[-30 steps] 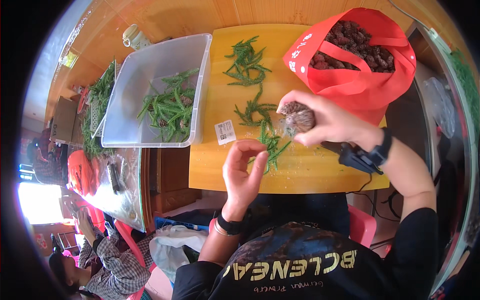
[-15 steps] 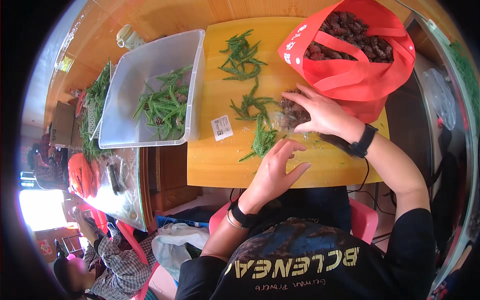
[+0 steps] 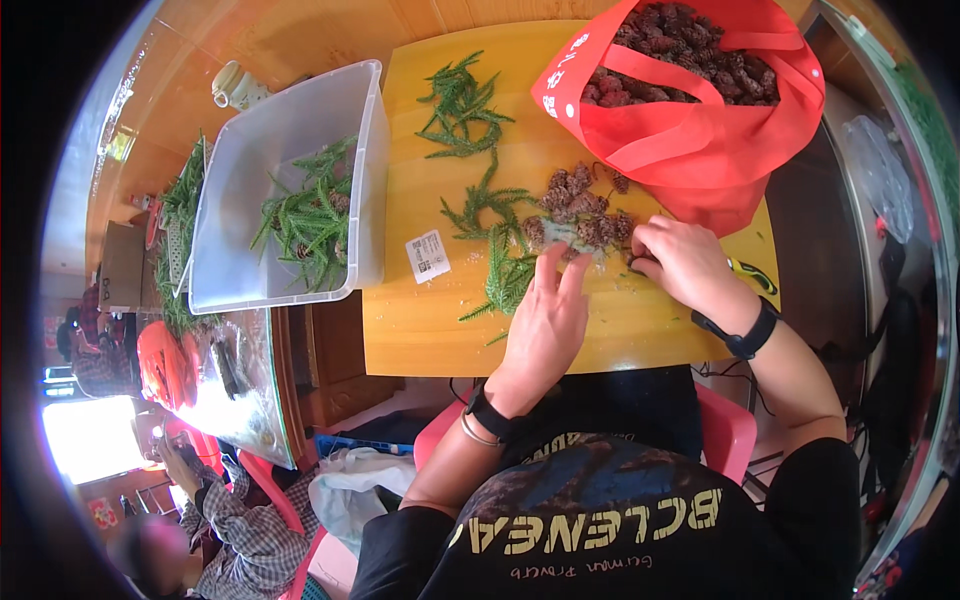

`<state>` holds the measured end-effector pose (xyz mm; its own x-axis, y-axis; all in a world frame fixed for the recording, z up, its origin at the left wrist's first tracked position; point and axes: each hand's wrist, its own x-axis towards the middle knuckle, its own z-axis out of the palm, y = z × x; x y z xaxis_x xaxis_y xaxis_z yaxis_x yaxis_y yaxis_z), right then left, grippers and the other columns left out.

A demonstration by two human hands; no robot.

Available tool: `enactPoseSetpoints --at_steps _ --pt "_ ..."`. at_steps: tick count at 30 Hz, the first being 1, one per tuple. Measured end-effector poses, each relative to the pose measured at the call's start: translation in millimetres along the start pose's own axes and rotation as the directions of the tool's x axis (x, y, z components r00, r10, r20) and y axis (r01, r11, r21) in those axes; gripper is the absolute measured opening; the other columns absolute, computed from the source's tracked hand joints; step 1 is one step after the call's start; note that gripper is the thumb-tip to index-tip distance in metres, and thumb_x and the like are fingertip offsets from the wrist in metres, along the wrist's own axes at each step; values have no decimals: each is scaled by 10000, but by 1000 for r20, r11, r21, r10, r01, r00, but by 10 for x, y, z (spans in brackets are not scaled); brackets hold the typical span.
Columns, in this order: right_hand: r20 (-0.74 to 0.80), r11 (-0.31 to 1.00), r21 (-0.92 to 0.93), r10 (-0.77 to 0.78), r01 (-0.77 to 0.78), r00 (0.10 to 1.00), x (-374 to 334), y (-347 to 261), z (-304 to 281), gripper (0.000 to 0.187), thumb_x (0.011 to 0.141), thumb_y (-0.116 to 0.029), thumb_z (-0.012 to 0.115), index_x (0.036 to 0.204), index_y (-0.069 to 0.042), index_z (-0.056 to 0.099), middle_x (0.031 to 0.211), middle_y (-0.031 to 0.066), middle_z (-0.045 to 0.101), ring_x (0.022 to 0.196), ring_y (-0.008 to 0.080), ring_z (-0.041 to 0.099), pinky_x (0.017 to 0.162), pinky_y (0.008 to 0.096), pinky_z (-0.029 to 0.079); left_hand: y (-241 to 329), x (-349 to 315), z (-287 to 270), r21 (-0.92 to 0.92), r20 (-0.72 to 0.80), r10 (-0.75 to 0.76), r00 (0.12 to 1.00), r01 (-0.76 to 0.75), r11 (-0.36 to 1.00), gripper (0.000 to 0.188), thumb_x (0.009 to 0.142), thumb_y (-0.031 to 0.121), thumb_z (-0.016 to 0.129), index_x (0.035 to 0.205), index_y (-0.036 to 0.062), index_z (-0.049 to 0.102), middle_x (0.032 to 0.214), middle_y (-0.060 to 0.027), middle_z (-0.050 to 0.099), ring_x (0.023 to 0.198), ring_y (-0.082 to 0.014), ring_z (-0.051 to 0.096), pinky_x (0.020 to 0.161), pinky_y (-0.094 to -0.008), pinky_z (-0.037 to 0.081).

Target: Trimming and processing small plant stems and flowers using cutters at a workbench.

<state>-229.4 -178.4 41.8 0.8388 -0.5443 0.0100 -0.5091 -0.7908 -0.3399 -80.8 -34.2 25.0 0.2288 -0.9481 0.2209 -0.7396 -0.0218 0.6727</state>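
A small heap of brown pine cones (image 3: 588,208) lies on the yellow tabletop, with some whitish, fluffy material at its near edge. My left hand (image 3: 550,325) is open just in front of the heap, two fingers stretched toward the fluff. At the heap's right side, my right hand (image 3: 690,268) has its fingers curled together; anything in the pinch is too small to make out. Green artificial pine sprigs (image 3: 508,270) lie left of the cones, and more sprigs (image 3: 462,110) stretch toward the far side.
A red fabric bag (image 3: 690,150) full of pine cones stands at the far right. A clear plastic bin (image 3: 372,190) with cone-tipped sprigs is on the left. A white label (image 3: 428,256) lies between. A yellow-and-black handled tool (image 3: 752,275) is beside my right wrist. Another person (image 3: 250,530) sits lower left.
My right hand has moved off the pine cones to their right side, uncovering a spread heap. My left hand has reached forward to the heap's near edge. The view has shifted slightly.
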Motion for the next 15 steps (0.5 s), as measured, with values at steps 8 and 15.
enactPoseSetpoints --at_steps 8,15 --pt "8 999 -51 -6 6 1000 84 -51 71 110 721 -158 687 772 -97 612 762 66 574 734 282 599 609 398 470 -63 74 106 285 131 -75 988 35 958 425 774 -16 497 1192 64 495 1130 -151 479 899 -326 582 727 -394 499" --pt "-52 999 12 -31 31 998 140 -3 73 36 703 -115 661 730 -108 638 725 61 609 744 267 609 611 390 480 -83 87 159 308 114 -76 991 37 951 224 748 60 601 968 87 568 982 -100 507 847 -279 585 681 -367 503"
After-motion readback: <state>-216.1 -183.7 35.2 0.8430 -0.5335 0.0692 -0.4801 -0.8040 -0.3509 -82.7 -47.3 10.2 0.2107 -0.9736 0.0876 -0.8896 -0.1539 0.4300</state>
